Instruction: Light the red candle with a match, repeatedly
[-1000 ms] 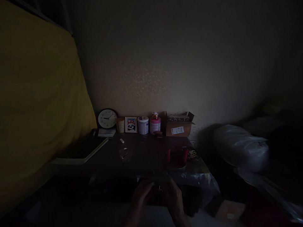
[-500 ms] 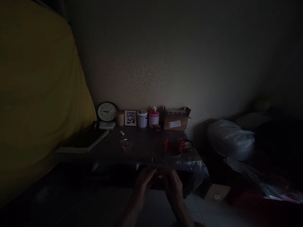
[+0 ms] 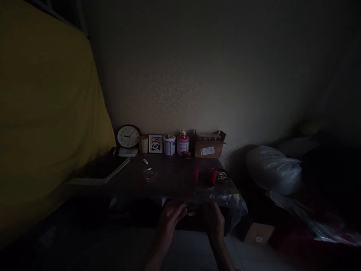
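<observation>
My left hand is in front of the table's near edge, its fingers closed together. A small pale, thin thing shows dimly between the two hands; its kind is too dark to make out. My right hand is opposite, fingers curled inward and partly in shadow. Beyond the hands on the table stand two red candle-like sticks, next to a round dish of thin pale sticks. A small clear packet lies further left.
Along the wall stand a clock, a panda picture, a white tin, a pink-lidded tin and an open cardboard box. Yellow cloth hangs left. A white plastic bag is at the right.
My hands have drawn apart, the right one moving to the right. The thin pale thing between them now shows longer. The view has tilted slightly.
</observation>
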`<state>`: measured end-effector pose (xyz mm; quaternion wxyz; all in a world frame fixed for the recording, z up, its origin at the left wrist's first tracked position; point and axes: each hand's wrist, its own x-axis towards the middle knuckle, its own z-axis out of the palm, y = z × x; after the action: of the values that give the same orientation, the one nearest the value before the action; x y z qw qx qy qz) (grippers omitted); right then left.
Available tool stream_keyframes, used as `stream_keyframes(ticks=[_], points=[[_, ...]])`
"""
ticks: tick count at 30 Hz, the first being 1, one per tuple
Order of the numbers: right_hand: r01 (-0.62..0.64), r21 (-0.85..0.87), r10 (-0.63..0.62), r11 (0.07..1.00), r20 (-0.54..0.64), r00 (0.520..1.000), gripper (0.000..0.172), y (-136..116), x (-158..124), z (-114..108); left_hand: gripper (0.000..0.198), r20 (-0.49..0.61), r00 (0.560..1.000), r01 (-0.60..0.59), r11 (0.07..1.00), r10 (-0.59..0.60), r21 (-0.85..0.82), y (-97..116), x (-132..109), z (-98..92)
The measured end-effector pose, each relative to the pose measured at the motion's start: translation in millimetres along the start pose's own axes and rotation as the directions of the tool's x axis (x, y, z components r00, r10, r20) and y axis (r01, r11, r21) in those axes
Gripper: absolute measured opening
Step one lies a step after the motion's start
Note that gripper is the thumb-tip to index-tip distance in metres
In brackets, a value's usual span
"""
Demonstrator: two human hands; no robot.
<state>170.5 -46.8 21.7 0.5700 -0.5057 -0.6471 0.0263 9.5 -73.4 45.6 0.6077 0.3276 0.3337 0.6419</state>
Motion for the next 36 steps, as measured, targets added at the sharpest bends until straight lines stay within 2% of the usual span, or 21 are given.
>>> stream_keyframes(ticks=[3,6,8,14,17,22,27,36], points=[[-0.121,0.077,0.122,0.990,-0.008,0.992,0.023,6,4,-6,0.022,-0.064,0.998,0.021,1.000,-0.019,0.022,-2,3,-14.5],[-0.207,0.145,0.211,0.968,-0.013,0.977,0.024,-3,8,-14,0.026,-0.103,0.994,0.033,0.999,-0.029,0.043,-2,4,-23.5],[-0.213,0.173,0.220,0.962,-0.024,0.975,0.023,-13,8,-15,0.025,-0.084,0.996,0.020,0.999,-0.016,0.047,-1,3,-22.2],[-0.055,0.218,0.052,0.974,0.017,0.998,0.015,-47,-1,-10,0.018,-0.002,1.000,0.005,1.000,-0.005,0.019,4,-6,0.6],[0.008,0.197,-0.016,0.980,0.039,0.999,0.014,-55,-6,-7,0.020,0.029,1.000,0.005,1.000,-0.005,0.007,6,-11,7.8],[0.084,0.112,-0.091,0.990,0.066,0.994,0.014,-50,-10,-3,0.018,0.046,0.999,-0.006,0.999,0.004,0.042,5,-11,7.5],[0.157,0.107,-0.164,0.982,0.068,0.984,0.013,-44,-13,0,0.015,0.034,0.999,0.009,0.999,-0.011,0.045,3,-7,3.8],[0.183,0.109,-0.193,0.977,0.096,0.977,0.015,-39,-15,3,0.016,0.109,0.994,0.009,1.000,-0.009,0.004,4,-9,-0.1]])
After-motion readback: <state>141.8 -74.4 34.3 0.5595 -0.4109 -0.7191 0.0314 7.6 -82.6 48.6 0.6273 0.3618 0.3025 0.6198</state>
